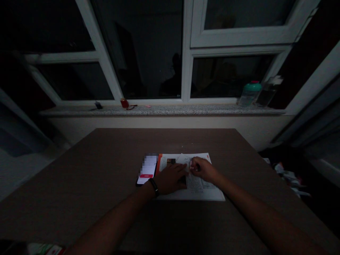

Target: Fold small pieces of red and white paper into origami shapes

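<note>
Printed sheets (212, 194) with text, pictures and an orange strip lie on the brown table, a smaller white sheet (196, 184) apparently on top. My left hand (171, 179), with a black band on its wrist, rests on the sheets, palm down and fingers stretched out. Close by its fingertips, my right hand (202, 168) is closed over the upper part of the paper. Something small and pale may be between its fingers, too dim to name. Left of the sheets lies a phone (148, 164) with a lit screen, partly blurred out.
Beyond the table (119, 145) runs a speckled stone windowsill (164, 109). It holds a teal-lidded bottle (249, 94), a clear bottle (267, 91), a small red item (124, 103) and a dark little item (98, 105). Tiny pale bits lie behind the sheets.
</note>
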Available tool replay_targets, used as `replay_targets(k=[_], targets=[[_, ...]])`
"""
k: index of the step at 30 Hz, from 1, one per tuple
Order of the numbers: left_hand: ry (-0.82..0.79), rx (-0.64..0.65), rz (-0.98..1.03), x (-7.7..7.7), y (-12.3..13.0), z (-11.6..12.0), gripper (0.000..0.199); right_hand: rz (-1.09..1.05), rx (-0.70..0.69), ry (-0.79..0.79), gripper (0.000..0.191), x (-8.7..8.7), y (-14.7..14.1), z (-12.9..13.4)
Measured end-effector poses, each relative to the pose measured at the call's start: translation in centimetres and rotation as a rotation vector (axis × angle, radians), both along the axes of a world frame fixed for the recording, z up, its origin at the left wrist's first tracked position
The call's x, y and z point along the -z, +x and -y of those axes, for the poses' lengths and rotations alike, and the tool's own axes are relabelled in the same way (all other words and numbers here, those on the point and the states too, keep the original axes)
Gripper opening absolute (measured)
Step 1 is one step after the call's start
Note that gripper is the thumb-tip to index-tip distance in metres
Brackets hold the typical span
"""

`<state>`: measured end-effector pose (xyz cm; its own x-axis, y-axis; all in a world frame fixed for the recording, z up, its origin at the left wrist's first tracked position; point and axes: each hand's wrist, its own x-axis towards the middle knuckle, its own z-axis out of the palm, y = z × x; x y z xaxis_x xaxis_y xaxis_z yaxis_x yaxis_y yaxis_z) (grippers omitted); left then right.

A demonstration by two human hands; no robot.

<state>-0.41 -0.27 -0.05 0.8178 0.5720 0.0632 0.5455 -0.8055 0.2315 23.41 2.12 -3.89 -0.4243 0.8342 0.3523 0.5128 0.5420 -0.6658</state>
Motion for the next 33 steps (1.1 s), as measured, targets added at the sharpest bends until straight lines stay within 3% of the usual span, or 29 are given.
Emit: replay_targets(k=[3, 10, 17, 28, 33], targets=[[0.005, 0.011, 0.009, 0.0, -0.1, 0.0, 0.049, 0.011, 0.091, 0.052, 0.016, 0.3, -0.1, -0.7], [0.016, 0.024, -0.006, -0.9, 0.1, 0.2, 0.051, -0.018, 0.109, 0.133, 0.013, 0.2, -0.1, -0.2], [0.024, 0.055, -0.016, -1.1, 0.1, 0.5, 0.052, -0.032, 0.141, 0.107, 0.010, 0.1, 0.0, -0.2], [0.031, 0.063, 0.013, -1.0, 0.1, 0.5, 0.049, -0.021, -0.144, 0.069, 0.017, -0.4, 0.4, 0.8], [-0.008, 0.048, 0.011, -1.4, 0.2, 0.6, 0.047, 0.022, -0.198, 0.084, 0.019, -1.0, 0.3, 1.5]])
